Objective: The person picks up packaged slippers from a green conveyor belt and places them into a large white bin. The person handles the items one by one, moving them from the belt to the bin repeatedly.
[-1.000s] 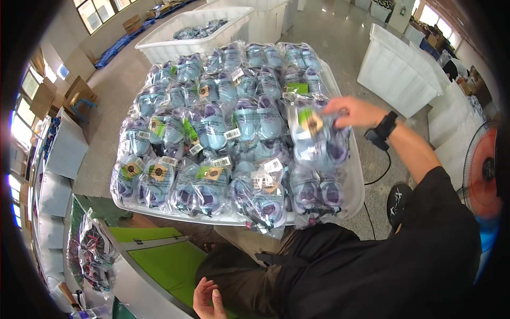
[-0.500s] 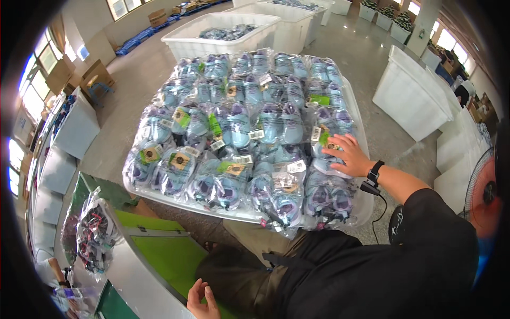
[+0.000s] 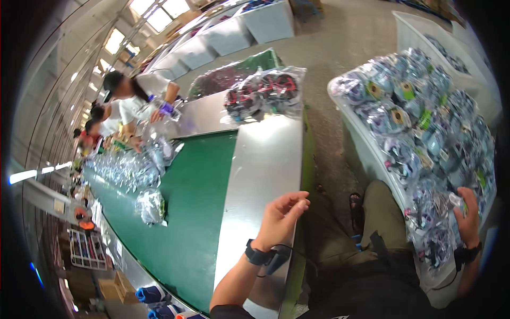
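Observation:
My left hand (image 3: 281, 219) is over the bare metal border (image 3: 260, 170) of a green conveyor belt (image 3: 196, 212). Its fingers are loosely bent, the thumb close to the fingertips, with nothing seen in them. At the right, my right hand (image 3: 468, 219) has thumb and fingers apart at the near end of a pile of bagged light-blue shoes (image 3: 409, 119); whether it touches a bag I cannot tell. The pile fills a white tub (image 3: 357, 130). Clear bags of black-and-red shoes (image 3: 271, 93) lie on the far corner of the metal border.
One clear-bagged item (image 3: 151, 206) lies on the belt, with a heap of clear bags (image 3: 125, 165) behind it. People (image 3: 127, 101) work along the belt's far side. White bins (image 3: 268, 24) line the back. Another white tub (image 3: 414, 34) stands behind the shoe pile.
The view has swung left, bringing the belt to the middle and the shoe tub to the right. My left hand has come up over the metal border; my right hand is now at the pile's near end.

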Demonstrator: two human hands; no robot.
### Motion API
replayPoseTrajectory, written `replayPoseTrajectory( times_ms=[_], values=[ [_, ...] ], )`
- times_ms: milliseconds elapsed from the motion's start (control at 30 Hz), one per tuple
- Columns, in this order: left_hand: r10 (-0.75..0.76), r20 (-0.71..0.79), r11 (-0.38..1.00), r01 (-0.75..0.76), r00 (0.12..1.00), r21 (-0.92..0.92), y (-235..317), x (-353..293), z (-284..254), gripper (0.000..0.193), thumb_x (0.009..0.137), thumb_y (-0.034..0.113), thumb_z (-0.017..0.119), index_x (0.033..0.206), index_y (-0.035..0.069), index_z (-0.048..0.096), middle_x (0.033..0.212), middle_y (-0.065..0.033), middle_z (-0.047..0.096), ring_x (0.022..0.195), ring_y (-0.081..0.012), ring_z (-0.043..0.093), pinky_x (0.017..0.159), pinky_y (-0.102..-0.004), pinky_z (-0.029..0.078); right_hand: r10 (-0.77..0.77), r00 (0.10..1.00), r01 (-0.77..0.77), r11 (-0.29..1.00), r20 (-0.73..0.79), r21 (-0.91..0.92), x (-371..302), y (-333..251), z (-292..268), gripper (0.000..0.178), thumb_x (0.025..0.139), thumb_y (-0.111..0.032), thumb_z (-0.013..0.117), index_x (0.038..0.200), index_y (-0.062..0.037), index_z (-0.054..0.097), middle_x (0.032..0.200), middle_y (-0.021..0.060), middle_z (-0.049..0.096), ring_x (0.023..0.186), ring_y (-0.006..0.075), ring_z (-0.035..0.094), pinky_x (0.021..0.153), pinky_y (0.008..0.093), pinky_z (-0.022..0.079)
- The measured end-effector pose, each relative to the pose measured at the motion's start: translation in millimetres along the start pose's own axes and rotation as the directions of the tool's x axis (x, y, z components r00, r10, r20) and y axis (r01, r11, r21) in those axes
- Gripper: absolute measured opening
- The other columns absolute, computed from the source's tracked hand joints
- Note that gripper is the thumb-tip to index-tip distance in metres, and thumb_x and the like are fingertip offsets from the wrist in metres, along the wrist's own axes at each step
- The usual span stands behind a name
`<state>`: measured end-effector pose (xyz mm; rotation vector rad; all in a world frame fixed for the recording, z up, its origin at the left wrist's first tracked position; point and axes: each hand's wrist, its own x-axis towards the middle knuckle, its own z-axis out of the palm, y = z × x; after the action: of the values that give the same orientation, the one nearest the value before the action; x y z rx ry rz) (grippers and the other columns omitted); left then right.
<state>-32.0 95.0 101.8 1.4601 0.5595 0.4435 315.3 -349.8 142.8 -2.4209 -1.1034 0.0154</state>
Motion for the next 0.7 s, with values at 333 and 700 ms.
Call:
replayPoseTrajectory(
  times_ms=[333,700],
  values=[
    [0.405,-0.710,0.670,0.342,0.576,0.659,-41.4,-33.8,-264.3,0.044,0.089,0.026,0.074,0.123,0.000,0.066,0.122,-0.0179,0.065,0.118,-0.0306,0.060,0.101,-0.0403,0.048,-0.294,0.946,0.280,0.953,0.135,0.114,32.8,-57.2,16.8,0.054,0.085,0.000,0.063,0.137,0.0005,0.050,0.136,0.0196,0.054,0.131,0.0362,0.050,0.115,0.0452,0.033],
    [0.448,-0.880,0.258,0.919,0.159,0.298,-49.5,-128.2,-492.1,0.066,0.085,0.032,0.071,0.138,-0.005,0.054,0.144,-0.0256,0.053,0.131,-0.0448,0.051,0.114,-0.0503,0.037,-0.340,0.923,0.316,0.937,0.180,0.151,65.2,-94.1,41.5,0.054,0.078,-0.002,0.067,0.131,-0.0006,0.055,0.132,0.0200,0.056,0.128,0.0375,0.050,0.113,0.0453,0.035]
  ],
)
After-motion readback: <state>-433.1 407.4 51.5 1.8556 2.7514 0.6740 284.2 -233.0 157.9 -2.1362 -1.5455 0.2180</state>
